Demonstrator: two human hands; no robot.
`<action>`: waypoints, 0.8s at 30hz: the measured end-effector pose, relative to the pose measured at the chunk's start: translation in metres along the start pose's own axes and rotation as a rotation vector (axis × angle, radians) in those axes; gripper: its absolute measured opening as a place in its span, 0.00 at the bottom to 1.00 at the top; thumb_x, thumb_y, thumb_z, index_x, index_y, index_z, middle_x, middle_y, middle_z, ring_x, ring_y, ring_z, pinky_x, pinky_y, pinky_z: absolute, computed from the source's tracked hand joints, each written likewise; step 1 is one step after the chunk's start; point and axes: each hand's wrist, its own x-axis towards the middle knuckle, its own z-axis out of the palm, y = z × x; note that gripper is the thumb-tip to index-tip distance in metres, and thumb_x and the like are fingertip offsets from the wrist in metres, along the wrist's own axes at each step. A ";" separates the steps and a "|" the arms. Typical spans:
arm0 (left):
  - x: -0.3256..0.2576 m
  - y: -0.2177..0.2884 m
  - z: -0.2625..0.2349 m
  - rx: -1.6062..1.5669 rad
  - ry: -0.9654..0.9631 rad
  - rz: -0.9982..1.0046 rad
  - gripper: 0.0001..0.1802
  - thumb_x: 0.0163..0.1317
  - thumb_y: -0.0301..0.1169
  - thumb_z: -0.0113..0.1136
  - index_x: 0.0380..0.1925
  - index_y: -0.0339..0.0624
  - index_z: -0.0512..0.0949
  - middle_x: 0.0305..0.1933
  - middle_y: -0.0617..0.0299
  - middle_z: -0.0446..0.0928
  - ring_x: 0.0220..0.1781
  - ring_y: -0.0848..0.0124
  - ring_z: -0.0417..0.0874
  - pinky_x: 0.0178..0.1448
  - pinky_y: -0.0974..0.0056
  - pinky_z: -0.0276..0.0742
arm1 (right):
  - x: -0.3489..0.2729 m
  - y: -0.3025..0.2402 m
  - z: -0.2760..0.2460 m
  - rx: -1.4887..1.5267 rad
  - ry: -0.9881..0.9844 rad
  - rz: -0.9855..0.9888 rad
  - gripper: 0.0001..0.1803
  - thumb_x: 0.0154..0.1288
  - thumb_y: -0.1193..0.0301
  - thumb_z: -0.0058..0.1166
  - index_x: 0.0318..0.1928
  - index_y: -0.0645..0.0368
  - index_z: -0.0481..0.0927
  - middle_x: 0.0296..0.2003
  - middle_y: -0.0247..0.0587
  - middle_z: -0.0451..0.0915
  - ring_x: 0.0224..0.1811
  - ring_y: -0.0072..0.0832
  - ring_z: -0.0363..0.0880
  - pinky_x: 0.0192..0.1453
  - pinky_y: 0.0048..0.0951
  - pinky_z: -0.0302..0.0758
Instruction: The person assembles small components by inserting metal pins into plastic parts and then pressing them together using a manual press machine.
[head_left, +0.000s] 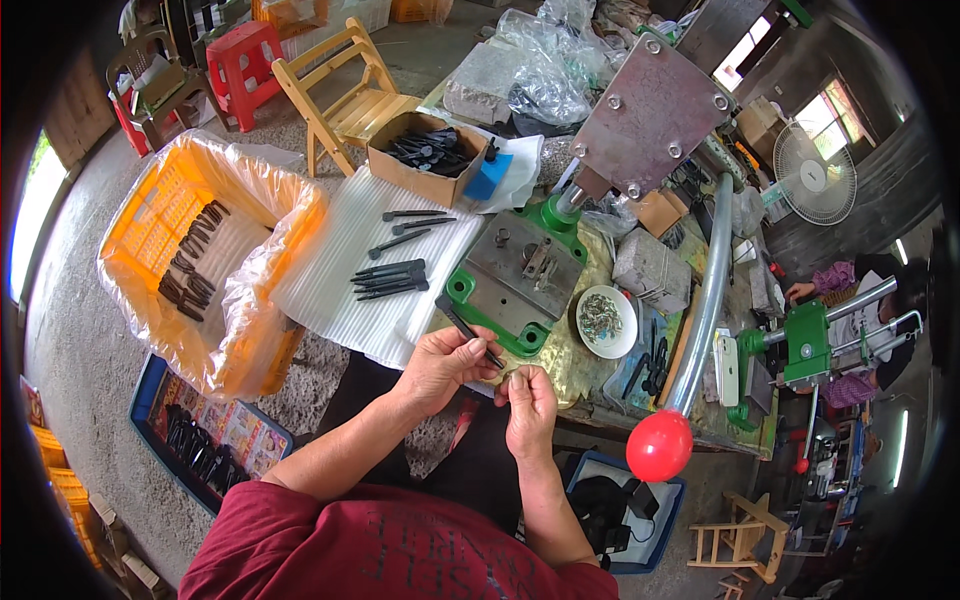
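My left hand (445, 365) is closed around a slim black plastic part (456, 318) with a wider end, which points up and away to the left. Close beside it, my right hand (528, 405) pinches its fingertips together at the part's near end; whatever they hold is too small to make out. Just beyond my hands stands a hand press with a green base (462, 287) and a steel block on top. Left of the press, several similar black parts (390, 278) lie on a white foam sheet (340, 260). A white bowl (622, 345) of small metal pieces sits to the right.
A cardboard box (385, 165) of black parts stands beyond the foam. On the left are a plastic-lined yellow crate (290, 240) and a blue tray (140, 410), both with black parts. The press lever's red ball (659, 446) juts out right of my hand. Another person (850, 285) sits far right.
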 end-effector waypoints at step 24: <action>-0.006 -0.016 -0.005 0.029 -0.011 0.066 0.09 0.55 0.29 0.52 0.35 0.38 0.72 0.34 0.57 0.75 0.33 0.71 0.76 0.38 0.67 0.75 | -0.005 0.011 0.006 0.113 0.079 0.029 0.06 0.62 0.71 0.41 0.31 0.60 0.65 0.21 0.30 0.65 0.21 0.15 0.61 0.26 0.15 0.60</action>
